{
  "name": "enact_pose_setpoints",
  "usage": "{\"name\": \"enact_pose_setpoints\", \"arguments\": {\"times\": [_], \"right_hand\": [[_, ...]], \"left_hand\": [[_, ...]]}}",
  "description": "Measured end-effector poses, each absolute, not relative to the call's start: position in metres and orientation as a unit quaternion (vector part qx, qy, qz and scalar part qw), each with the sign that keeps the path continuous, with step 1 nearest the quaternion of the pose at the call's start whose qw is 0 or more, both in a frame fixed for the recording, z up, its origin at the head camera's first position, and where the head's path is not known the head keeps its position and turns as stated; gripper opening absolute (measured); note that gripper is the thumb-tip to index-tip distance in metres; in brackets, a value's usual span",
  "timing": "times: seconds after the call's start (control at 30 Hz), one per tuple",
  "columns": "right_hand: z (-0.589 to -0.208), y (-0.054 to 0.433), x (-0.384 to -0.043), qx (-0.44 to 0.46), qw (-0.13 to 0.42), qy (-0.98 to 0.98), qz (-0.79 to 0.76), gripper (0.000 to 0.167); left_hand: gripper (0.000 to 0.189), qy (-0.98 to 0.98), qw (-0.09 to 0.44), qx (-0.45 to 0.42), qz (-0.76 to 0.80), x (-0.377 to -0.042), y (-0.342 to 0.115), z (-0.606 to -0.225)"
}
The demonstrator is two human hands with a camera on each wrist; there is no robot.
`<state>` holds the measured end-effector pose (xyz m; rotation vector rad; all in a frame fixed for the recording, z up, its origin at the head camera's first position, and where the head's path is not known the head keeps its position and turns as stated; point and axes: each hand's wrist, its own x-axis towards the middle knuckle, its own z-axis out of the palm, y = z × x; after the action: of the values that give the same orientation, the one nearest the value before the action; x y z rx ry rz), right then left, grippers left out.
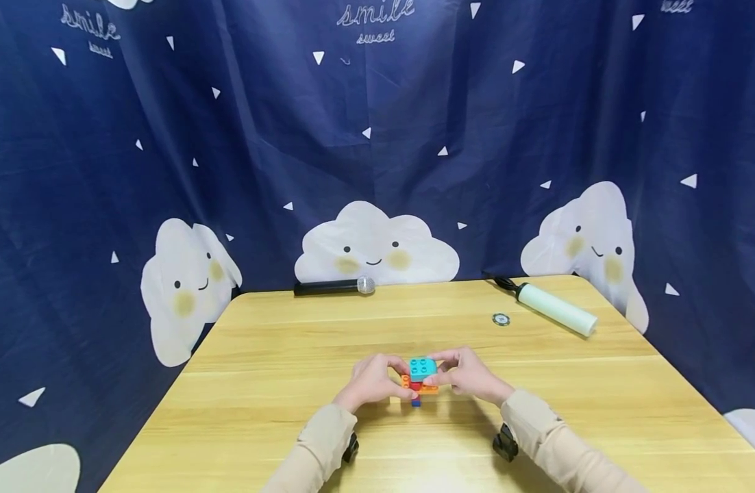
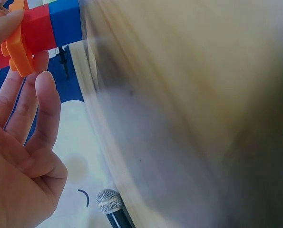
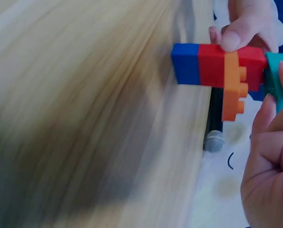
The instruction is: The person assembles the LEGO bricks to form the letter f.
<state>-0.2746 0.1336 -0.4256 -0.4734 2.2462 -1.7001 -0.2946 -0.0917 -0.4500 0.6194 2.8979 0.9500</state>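
Note:
A small stack of toy building bricks is between both hands at the middle of the table. It runs from a blue brick point(image 3: 186, 64) at the bottom through a red brick point(image 3: 211, 66) and a flat orange piece point(image 3: 230, 95) to another red brick point(image 3: 252, 59). On top is a turquoise brick point(image 1: 423, 370) with studs and a rounded side. My left hand point(image 1: 376, 381) pinches the stack around the orange and red bricks, thumb toward me. My right hand point(image 1: 466, 374) pinches the turquoise brick between thumb and fingers.
A black microphone point(image 1: 334, 287) lies along the far edge of the wooden table point(image 1: 260, 383). A round chip point(image 1: 501, 319) lies right of centre. Behind it is a pale green hand pump point(image 1: 558, 309) with a black handle. A dark blue cloud-print curtain point(image 1: 377, 150) hangs behind.

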Motion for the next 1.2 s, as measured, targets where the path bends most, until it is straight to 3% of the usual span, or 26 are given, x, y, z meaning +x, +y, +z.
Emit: {"name": "enact_pose_setpoints", "arguments": {"times": [0.67, 1.2], "right_hand": [[-0.4297, 0.1347, -0.2726, -0.185, 0.138, 0.775, -0.589, 0.048], [-0.427, 0.1321, -0.2714, -0.184, 0.139, 0.778, -0.584, 0.045]], "left_hand": [[0.031, 0.93, 0.02, 0.199, 0.308, -0.2944, -0.0898, -0.4463], [0.039, 0.943, -0.021, 0.241, 0.23, -0.2921, -0.0904, -0.4423]]}}
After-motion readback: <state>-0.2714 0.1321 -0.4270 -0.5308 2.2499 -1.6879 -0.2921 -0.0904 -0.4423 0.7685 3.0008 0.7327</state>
